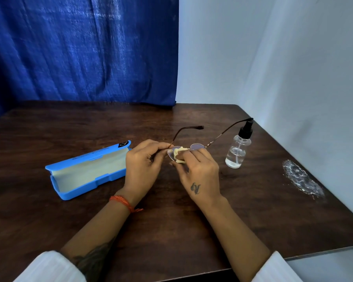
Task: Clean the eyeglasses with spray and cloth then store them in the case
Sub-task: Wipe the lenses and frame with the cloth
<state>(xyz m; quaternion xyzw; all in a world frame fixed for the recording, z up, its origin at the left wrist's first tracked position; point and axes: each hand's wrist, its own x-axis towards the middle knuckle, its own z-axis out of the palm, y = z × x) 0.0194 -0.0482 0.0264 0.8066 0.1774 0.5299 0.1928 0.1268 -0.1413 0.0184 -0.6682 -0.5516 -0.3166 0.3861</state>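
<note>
Thin metal-framed eyeglasses [198,146] are held above the table's middle, temples unfolded and pointing away from me. My left hand [144,163] pinches the frame at its left hinge. My right hand [200,169] pinches a small pale yellow cloth [179,154] against the left lens. A blue case [88,169] lies open on the table to the left, its pale lining showing. To the right stands a clear spray bottle [237,150] with a black pump top, upright.
The dark wooden table [171,220] has a white powdery smear [302,179] near its right edge. A blue curtain [80,49] hangs behind, and a white wall runs along the right side.
</note>
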